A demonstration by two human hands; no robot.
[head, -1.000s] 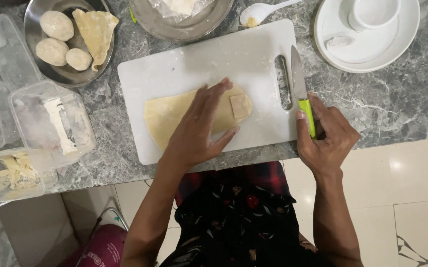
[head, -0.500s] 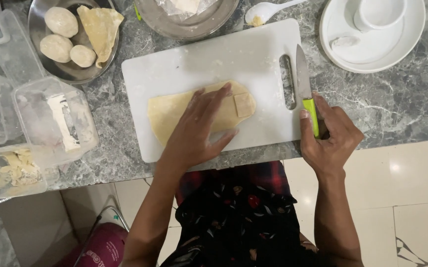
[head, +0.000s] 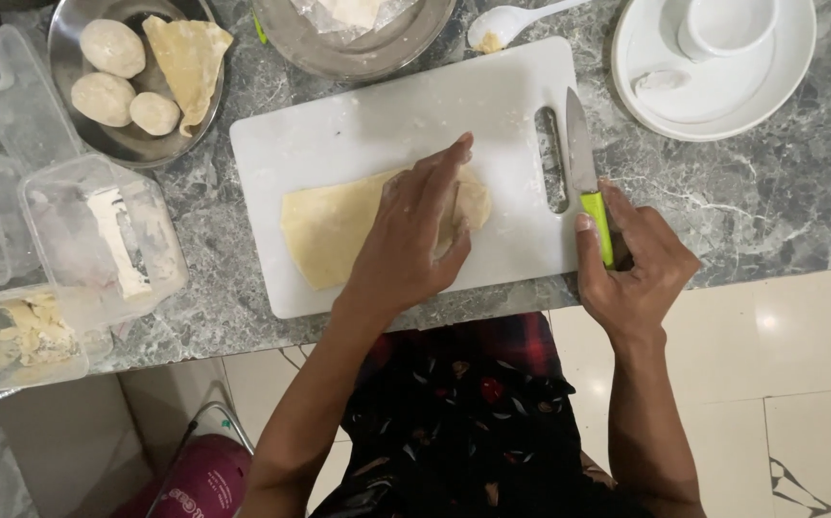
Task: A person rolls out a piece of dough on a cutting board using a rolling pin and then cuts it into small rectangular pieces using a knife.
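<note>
Head view shows the left hand [head: 413, 240] pressed flat, fingers together, on the dough sheet [head: 339, 225] on the white cutting board [head: 367, 115]. Right hand [head: 638, 269] grips the green-handled knife [head: 588, 182] at the board's edge.

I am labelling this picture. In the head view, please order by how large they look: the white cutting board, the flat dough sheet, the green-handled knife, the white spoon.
1. White cutting board
2. Flat dough sheet, partly hidden under the left hand
3. Green-handled knife
4. White spoon, cropped by the frame edge, so its rank against the knife is unsure.
</note>
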